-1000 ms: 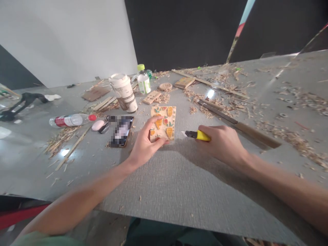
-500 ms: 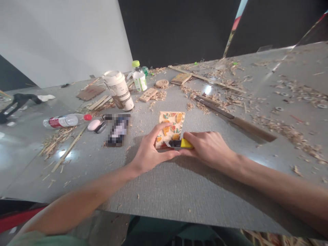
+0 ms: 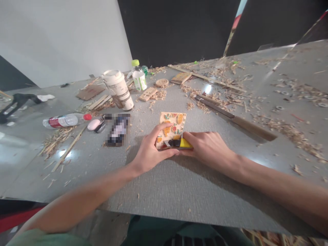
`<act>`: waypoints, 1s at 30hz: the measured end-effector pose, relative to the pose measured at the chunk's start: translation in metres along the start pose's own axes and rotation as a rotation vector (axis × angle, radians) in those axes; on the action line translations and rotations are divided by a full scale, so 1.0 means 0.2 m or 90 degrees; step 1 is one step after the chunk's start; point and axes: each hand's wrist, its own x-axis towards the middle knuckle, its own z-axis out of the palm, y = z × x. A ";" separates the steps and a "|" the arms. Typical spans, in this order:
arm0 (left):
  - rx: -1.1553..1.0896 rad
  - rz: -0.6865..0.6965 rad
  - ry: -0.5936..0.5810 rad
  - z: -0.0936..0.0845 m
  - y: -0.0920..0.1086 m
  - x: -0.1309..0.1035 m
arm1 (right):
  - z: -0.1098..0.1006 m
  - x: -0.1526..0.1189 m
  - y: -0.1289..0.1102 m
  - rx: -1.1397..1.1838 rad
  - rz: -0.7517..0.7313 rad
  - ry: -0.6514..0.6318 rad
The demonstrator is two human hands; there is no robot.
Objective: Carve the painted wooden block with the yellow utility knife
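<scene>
Near the front edge of the grey table: carved panel in front of the person, between the two hands, its lower edge nearest the body. Whether it lies flat or tips slightly cannot be told.
Panel face: pale ground, raised orange and red fruit-like shapes with green leaves, notched border along the right side.
Left hand: thumb and forefinger spread in a wide C around the panel's lower left; forefinger over the face, thumb along the near edge. Panel held.
Right hand: fingers wrapped closely about the yellow handle of a utility knife; fingertips meet or nearly meet the left thumb.
Blade: extended, pointing left over the lower part of the panel; depth of contact not readable.
Left of the panel: phone, screen pixelated; pink oval object beside it; red-capped bottle on its side.
Behind: lidded paper cup and green-capped bottle, both standing; rectangular wooden piece and round wooden piece among shavings.
Right: long wooden-handled tool, lying diagonally, well apart from the knife.
</scene>
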 end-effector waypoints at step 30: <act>-0.136 -0.070 0.055 0.05 0.01 -0.02 | -0.03 -0.04 -0.08 -0.056 -0.011 0.090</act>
